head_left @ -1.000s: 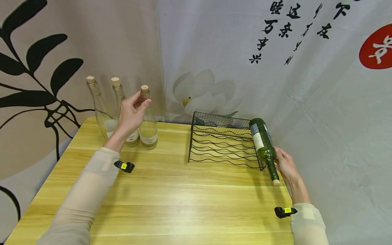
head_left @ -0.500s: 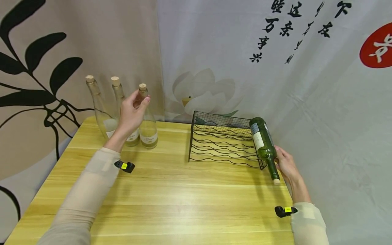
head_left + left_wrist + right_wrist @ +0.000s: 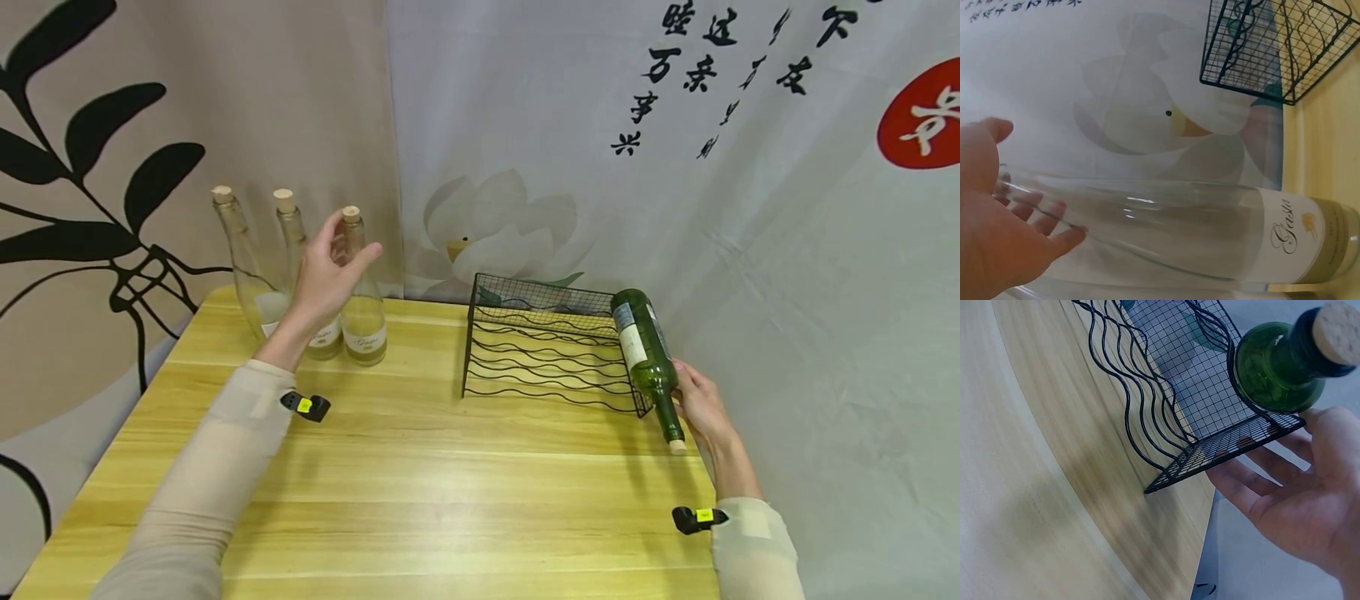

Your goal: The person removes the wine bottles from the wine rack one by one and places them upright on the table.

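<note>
My left hand (image 3: 324, 279) is at the neck of the rightmost clear glass bottle (image 3: 365, 312), which stands corked on the table. Its thumb is lifted off the glass, and the other fingers (image 3: 1057, 219) reach behind the neck in the left wrist view. On the right, a corked green wine bottle (image 3: 654, 367) lies tilted on top of the black wire wine rack (image 3: 540, 302), neck toward me. My right hand (image 3: 1310, 500) has its fingers extended along the outside of the rack's mesh side, with the thumb close beside the green bottle.
Two more corked clear bottles stand left of the first: a middle one (image 3: 290, 221) partly hidden by my left hand, and a far-left one (image 3: 243, 250). The wooden table (image 3: 450, 500) ends at a printed curtain (image 3: 525, 100) behind. Its right edge runs beneath my right arm.
My left thumb has come away from the bottle neck and spread to the right. The right hand, green bottle and rack stay as they were.
</note>
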{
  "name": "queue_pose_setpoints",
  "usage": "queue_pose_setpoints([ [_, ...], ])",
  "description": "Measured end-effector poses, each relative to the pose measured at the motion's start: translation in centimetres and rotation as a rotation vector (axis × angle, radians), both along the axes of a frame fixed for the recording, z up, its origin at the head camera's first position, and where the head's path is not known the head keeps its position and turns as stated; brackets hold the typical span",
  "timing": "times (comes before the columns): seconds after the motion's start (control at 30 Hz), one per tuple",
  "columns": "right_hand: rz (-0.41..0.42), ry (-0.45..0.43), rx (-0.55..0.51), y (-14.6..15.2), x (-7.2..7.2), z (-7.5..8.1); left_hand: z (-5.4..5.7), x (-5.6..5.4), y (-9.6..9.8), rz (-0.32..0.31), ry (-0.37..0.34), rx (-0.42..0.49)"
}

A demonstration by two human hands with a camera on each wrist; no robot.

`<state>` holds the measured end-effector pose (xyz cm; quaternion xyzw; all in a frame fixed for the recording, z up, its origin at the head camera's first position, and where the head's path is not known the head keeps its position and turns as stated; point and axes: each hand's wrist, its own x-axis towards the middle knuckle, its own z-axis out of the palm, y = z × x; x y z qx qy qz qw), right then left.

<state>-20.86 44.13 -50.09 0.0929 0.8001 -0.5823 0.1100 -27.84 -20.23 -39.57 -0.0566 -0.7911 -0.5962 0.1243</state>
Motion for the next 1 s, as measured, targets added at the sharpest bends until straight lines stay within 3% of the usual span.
queue_pose_setpoints([
  [0.23, 0.009, -0.008, 0.02, 0.0, 0.1, 0.1, 0.6, 0.1, 0.0, -0.043, 0.004, -0.006],
  [0.53, 0.005, 0.004, 0.003, -0.1, 0.1, 0.1, 1.8, 0.8, 0.6, 0.033, 0.082, -0.149],
  [0.73, -0.008, 0.019, -0.021, -0.1, 0.2, 0.2, 3.0, 1.6, 1.2, 0.031, 0.19, -0.196],
  [1.0, -0.009, 0.039, -0.035, -0.1, 0.2, 0.2, 4.5, 2.6, 2.8, 0.014, 0.393, -0.293],
])
